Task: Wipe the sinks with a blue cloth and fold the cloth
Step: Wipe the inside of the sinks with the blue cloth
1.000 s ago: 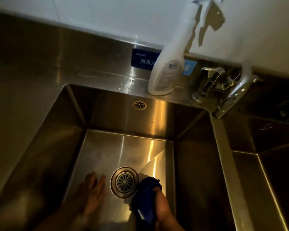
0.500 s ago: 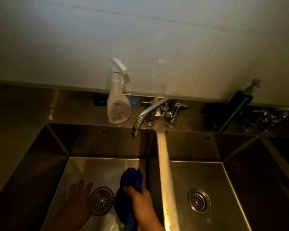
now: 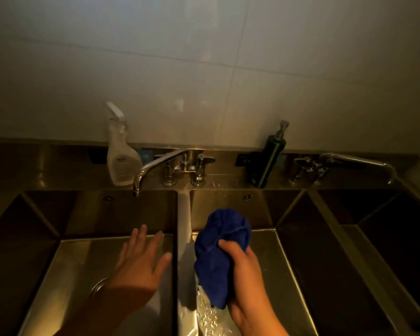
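Note:
A bunched blue cloth (image 3: 220, 248) is gripped in my right hand (image 3: 246, 280), held over the left part of the middle sink (image 3: 281, 263). My left hand (image 3: 138, 265) hovers over the left sink (image 3: 66, 258) with its fingers spread and nothing in it. It covers most of that sink's drain (image 3: 96, 287). A steel divider (image 3: 183, 229) runs between the two sinks, just left of the cloth. The middle sink's floor looks wet and shiny below the cloth.
A white spray bottle (image 3: 121, 156) stands behind the left sink. The faucet (image 3: 155, 166) spout points over the left sink. A dark soap dispenser (image 3: 268, 158) leans against the backsplash. A second faucet (image 3: 344, 163) and a third sink (image 3: 383, 238) lie at right.
My right hand has lifted the cloth out of the left sink and carried it over the divider to the middle sink. My left hand rose off the sink floor. The view pulled back.

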Motion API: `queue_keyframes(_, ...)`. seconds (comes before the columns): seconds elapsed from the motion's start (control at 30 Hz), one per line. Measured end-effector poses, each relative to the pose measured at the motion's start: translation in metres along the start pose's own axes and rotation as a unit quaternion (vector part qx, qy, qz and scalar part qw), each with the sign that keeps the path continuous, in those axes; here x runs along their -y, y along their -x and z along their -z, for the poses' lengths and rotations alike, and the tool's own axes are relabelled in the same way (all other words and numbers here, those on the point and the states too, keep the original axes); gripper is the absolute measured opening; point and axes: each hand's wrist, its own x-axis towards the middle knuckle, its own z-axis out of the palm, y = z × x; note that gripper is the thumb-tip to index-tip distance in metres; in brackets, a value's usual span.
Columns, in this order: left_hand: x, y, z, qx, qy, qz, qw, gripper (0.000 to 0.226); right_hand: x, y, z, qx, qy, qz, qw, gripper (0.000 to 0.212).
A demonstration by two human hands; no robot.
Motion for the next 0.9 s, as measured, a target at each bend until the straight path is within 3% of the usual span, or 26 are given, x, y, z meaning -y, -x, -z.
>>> queue_keyframes(0.13, -0.043, -0.002, -0.015, -0.030, 0.023, -0.047, 0.998, 0.063, 0.020, -0.021, 0.059, -0.041, 0.019, 0.008, 0.999, 0.028)
queue_keyframes(0.23, -0.078, -0.002, -0.033, -0.095, 0.075, -0.080, 0.989, 0.065, 0.035, -0.042, 0.102, -0.036, 0.045, 0.018, 0.998, 0.028)
queue_keyframes(0.3, -0.102, -0.006, -0.046, -0.131, 0.119, -0.089, 0.980, 0.064, 0.040, -0.057, 0.130, -0.035, 0.101, 0.042, 0.993, 0.032)
queue_keyframes(0.4, -0.132, -0.014, -0.072, -0.147, 0.091, -0.089, 0.981, 0.063, 0.044, -0.079, 0.177, -0.042, 0.204, 0.042, 0.977, 0.035)
queue_keyframes(0.5, -0.147, -0.016, -0.096, -0.112, 0.079, -0.083, 0.987, 0.091, 0.043, -0.102, 0.218, -0.038, 0.298, 0.036, 0.953, 0.032)
queue_keyframes(0.57, -0.149, -0.018, -0.113, -0.080, 0.040, -0.056, 0.994, 0.106, 0.038, -0.118, 0.241, -0.039, 0.389, 0.033, 0.920, 0.025)
queue_keyframes(0.6, -0.148, -0.020, -0.121, -0.066, 0.025, -0.041, 0.997, 0.103, 0.034, -0.126, 0.250, -0.036, 0.430, 0.027, 0.902, 0.022)
queue_keyframes(0.7, -0.138, -0.036, -0.147, -0.003, -0.005, 0.005, 1.000, 0.068, 0.014, -0.148, 0.272, -0.039, 0.544, -0.007, 0.838, 0.024)
queue_keyframes(0.83, -0.128, -0.064, -0.187, 0.047, 0.005, 0.038, 0.998, 0.051, -0.007, -0.172, 0.284, -0.061, 0.741, -0.020, 0.669, 0.037)
queue_keyframes(0.9, -0.125, -0.078, -0.207, 0.046, -0.019, 0.031, 0.998, 0.043, -0.020, -0.185, 0.290, -0.062, 0.792, -0.033, 0.607, 0.044)
